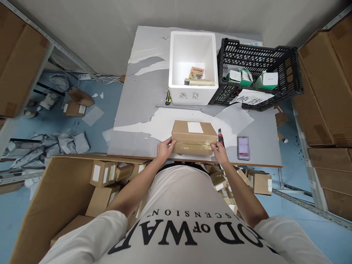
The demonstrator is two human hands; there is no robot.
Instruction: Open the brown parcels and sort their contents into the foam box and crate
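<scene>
A taped cardboard box [194, 138] with a white label on top stands at the near edge of the grey table [143, 95]. My left hand [165, 149] is closed on its left end, thumb at the front corner. At the opposite end my right hand [219, 151] grips the lower right corner. Clear tape runs along the box's front side. Close beyond my right hand lies a red and black utility knife [220, 138]. A phone-like thing with a blurred screen [243, 148] rests farther right on the table.
Behind the box stand a white foam box [193, 94] with small packs inside and a black crate [260, 93] holding green-white boxes. A yellow-black cutter [168, 97] lies beside the foam box. Below the table, a large carton [57, 190] holds several parcels. Shelves flank both sides.
</scene>
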